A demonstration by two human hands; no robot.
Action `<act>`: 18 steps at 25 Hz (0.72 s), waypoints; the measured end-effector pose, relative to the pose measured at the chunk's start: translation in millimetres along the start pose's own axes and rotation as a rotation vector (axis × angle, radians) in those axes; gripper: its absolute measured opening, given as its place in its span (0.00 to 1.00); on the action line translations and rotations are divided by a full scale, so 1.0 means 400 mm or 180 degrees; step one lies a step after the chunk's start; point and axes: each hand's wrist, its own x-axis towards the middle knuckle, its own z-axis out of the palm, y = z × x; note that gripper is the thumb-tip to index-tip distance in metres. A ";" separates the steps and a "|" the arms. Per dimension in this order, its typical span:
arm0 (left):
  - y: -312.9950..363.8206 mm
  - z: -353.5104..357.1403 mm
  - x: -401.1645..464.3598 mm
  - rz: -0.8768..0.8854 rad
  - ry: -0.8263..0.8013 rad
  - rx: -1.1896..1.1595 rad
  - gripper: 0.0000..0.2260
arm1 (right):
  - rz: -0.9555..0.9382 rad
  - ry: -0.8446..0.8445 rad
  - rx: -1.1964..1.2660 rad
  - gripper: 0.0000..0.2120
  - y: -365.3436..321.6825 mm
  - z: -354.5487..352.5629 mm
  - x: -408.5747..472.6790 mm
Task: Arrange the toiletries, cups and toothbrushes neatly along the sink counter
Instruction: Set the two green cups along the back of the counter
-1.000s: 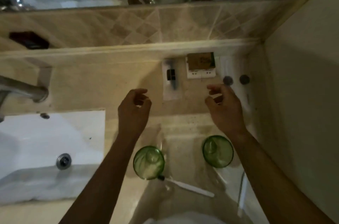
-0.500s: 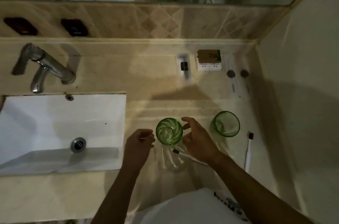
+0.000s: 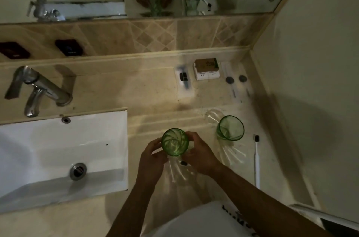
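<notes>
Beige stone counter [image 3: 147, 89] ran beside a white sink [image 3: 58, 151], dimly lit. Both hands cupped one green cup [image 3: 175, 142] upright between them, left hand [image 3: 151, 157] and right hand [image 3: 202, 156] closed on its sides. A second green cup [image 3: 230, 128] stood to its right, well apart, nearer the right hand. Beyond lay a white toothbrush [image 3: 257, 161], its long axis front-to-back. Packet labels [image 3: 207, 70] were unreadable; shirt lettering was cut off.

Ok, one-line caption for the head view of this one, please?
Both hands, left and right, cup a green glass on the sink counter; second glass and toothbrush alongside.
</notes>
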 end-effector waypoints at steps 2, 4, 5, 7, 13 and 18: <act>0.004 -0.002 0.007 0.0007 -0.0058 0.0010 0.20 | 0.0092 -0.0013 0.0175 0.29 -0.001 0.009 0.006; 0.014 -0.008 0.019 -0.0001 -0.0072 -0.0044 0.20 | 0.0166 -0.0009 0.0271 0.28 -0.006 0.015 0.017; 0.020 -0.011 0.028 -0.0003 -0.0059 -0.0069 0.20 | 0.0175 -0.0002 0.0258 0.27 -0.011 0.016 0.024; 0.028 -0.015 0.050 -0.0014 -0.0027 -0.0095 0.19 | 0.0125 0.0029 0.0141 0.28 -0.021 0.017 0.045; 0.089 -0.018 0.155 -0.0091 0.0212 -0.0270 0.13 | -0.0070 0.0091 0.0001 0.28 -0.078 0.011 0.173; 0.149 -0.016 0.267 -0.0060 0.0350 -0.0352 0.12 | -0.0038 0.0233 0.0281 0.28 -0.130 0.012 0.286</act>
